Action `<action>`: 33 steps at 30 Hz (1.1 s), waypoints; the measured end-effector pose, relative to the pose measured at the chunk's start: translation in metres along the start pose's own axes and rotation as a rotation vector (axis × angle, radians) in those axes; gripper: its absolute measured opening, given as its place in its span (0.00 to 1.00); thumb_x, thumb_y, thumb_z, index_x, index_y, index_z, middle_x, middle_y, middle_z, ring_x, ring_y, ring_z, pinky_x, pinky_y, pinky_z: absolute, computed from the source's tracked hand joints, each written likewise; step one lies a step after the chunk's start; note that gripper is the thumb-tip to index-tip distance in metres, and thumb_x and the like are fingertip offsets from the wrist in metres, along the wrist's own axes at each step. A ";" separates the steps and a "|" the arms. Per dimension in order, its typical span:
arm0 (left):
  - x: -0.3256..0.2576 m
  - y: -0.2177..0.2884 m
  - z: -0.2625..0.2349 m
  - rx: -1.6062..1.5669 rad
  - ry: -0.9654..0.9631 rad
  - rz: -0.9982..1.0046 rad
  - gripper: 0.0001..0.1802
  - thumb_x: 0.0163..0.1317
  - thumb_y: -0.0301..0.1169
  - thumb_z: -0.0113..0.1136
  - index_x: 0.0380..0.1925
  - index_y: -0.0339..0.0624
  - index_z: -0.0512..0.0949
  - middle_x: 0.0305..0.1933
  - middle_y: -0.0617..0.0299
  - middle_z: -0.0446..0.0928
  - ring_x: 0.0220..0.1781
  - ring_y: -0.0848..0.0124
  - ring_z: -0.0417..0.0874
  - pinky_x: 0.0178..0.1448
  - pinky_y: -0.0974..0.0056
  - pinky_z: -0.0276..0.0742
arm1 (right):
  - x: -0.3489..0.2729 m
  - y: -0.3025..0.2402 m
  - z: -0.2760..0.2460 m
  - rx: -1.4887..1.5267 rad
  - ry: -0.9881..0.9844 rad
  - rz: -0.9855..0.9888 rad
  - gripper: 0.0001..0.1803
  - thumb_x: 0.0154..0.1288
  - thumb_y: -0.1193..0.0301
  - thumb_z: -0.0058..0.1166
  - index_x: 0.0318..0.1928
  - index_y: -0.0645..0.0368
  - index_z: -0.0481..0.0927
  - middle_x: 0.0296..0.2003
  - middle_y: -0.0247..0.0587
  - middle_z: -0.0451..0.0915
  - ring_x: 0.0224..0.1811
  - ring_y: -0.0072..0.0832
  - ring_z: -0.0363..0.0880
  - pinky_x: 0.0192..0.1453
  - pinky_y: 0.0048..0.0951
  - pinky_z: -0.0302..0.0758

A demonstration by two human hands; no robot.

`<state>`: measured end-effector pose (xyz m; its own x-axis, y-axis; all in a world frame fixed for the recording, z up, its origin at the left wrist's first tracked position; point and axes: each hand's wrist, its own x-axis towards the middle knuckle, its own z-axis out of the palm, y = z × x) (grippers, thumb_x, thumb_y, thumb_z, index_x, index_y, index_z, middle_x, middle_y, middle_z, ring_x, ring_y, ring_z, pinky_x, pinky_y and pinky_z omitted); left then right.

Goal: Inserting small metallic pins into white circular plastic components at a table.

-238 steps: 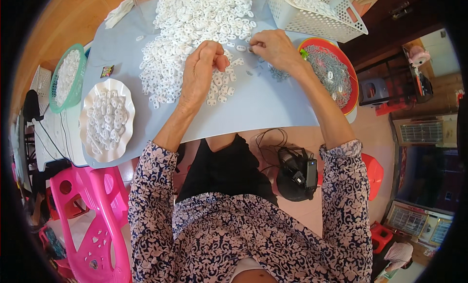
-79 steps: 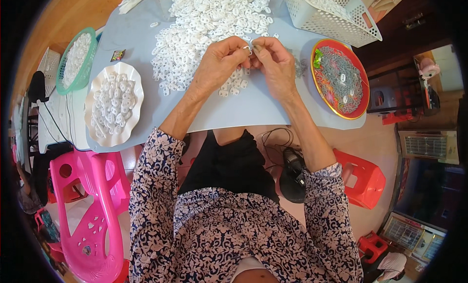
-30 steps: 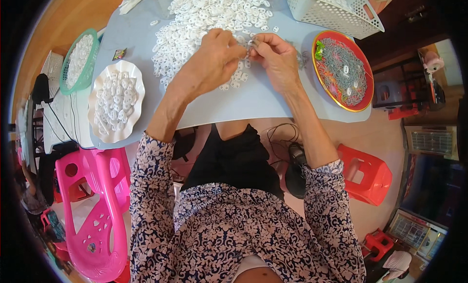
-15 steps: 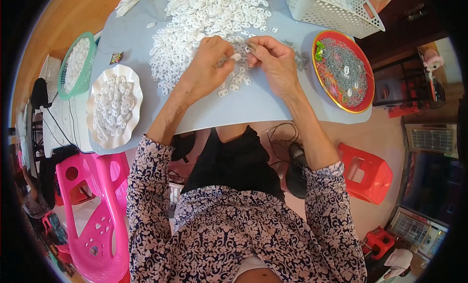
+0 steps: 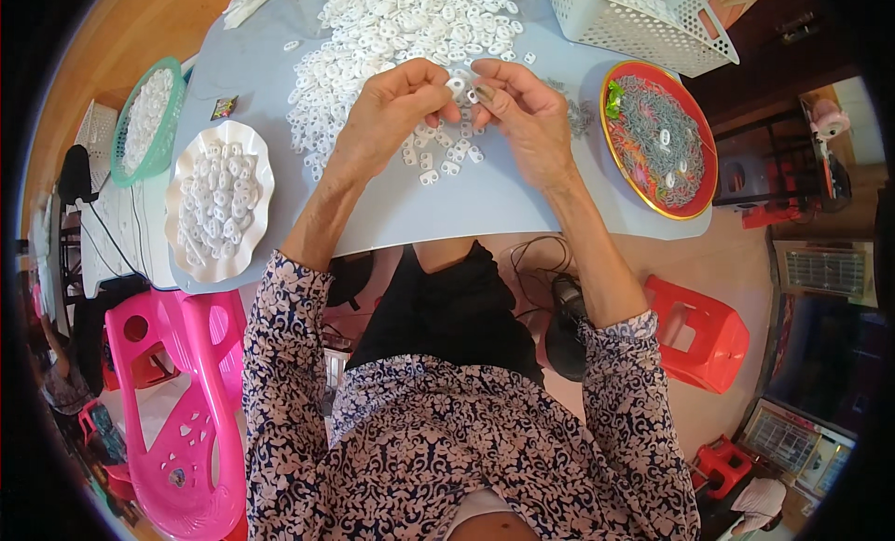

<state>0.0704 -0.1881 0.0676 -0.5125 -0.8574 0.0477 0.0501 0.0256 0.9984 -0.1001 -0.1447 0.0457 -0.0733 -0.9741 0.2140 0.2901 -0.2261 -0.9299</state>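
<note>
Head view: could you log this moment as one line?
left hand: pinching white ring piece | right hand: meeting it | below: white pieces pile | table

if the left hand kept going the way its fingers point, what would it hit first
Probably the right hand: the left hand points rightward, its fingertips pinching a small white plastic piece almost against the right fingertips. Depth is hard to judge.

A home piecework spot: low table (image 5: 485, 201) heaped with white plastic parts (image 5: 392, 28), plastic stools (image 5: 695, 331) around.
</note>
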 end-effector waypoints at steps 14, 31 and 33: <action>-0.012 -0.002 0.024 0.439 0.119 0.202 0.12 0.60 0.23 0.47 0.43 0.32 0.73 0.23 0.59 0.76 0.26 0.75 0.76 0.32 0.70 0.72 | -0.002 -0.001 0.004 -0.154 -0.037 -0.001 0.07 0.63 0.77 0.53 0.41 0.65 0.81 0.27 0.33 0.79 0.27 0.14 0.75 0.33 0.16 0.75; -0.011 -0.004 0.022 0.530 0.168 0.220 0.12 0.62 0.25 0.45 0.42 0.32 0.72 0.19 0.49 0.71 0.21 0.66 0.76 0.28 0.62 0.70 | -0.001 -0.001 0.007 -0.196 0.002 0.061 0.08 0.62 0.79 0.52 0.42 0.67 0.78 0.30 0.37 0.82 0.32 0.19 0.81 0.38 0.20 0.79; -0.010 -0.008 0.023 0.515 0.177 0.244 0.11 0.62 0.25 0.45 0.42 0.32 0.72 0.19 0.48 0.72 0.22 0.63 0.77 0.28 0.61 0.71 | 0.000 -0.001 0.006 -0.226 0.011 0.047 0.09 0.61 0.79 0.52 0.42 0.67 0.78 0.30 0.37 0.82 0.33 0.19 0.81 0.38 0.19 0.78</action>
<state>0.0553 -0.1675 0.0598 -0.3857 -0.8669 0.3157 -0.2967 0.4405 0.8473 -0.0942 -0.1442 0.0483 -0.0756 -0.9831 0.1664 0.0725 -0.1719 -0.9824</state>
